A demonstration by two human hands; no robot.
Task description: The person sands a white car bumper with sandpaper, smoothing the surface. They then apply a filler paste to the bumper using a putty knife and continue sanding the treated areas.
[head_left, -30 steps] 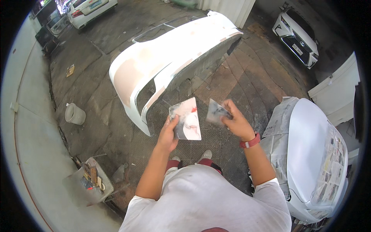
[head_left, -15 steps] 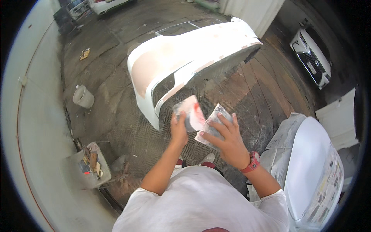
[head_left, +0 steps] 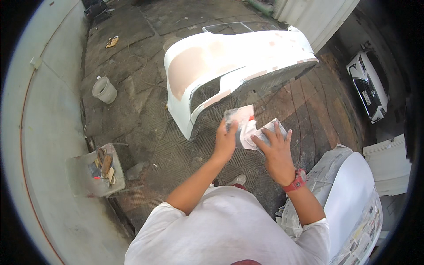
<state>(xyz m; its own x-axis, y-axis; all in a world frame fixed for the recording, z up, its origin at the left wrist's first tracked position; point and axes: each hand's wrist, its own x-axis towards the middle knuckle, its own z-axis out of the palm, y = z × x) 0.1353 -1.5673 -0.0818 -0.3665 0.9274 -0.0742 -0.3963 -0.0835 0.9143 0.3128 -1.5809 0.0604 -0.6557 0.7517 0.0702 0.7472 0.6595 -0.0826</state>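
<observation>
Both hands are in front of my chest, each gripping a flat plate. My left hand (head_left: 225,141) is closed on the edge of a rectangular putty board (head_left: 237,114). Pinkish-white paste (head_left: 248,136) lies on the board, with a small red smear (head_left: 251,118) near its upper corner. My right hand (head_left: 279,154) holds a grey-and-white flat spreader (head_left: 275,125), its fingers laid over the face. The spreader's near edge meets the paste and the board. Beyond my hands stands a white car bumper (head_left: 260,48) with pinkish filler patches.
At left, a stool-like stand (head_left: 77,179) bears several tools, and a white bucket (head_left: 105,91) stands near the wall. To the right are a white panel (head_left: 351,187) masked with newspaper (head_left: 366,238) and a white car front (head_left: 370,88). Thin cables lie on the floor.
My view has shifted, so the bumper and bucket appear further right. The board has turned flatter, and the spreader's edge now overlaps the paste, which is drawn toward it.
</observation>
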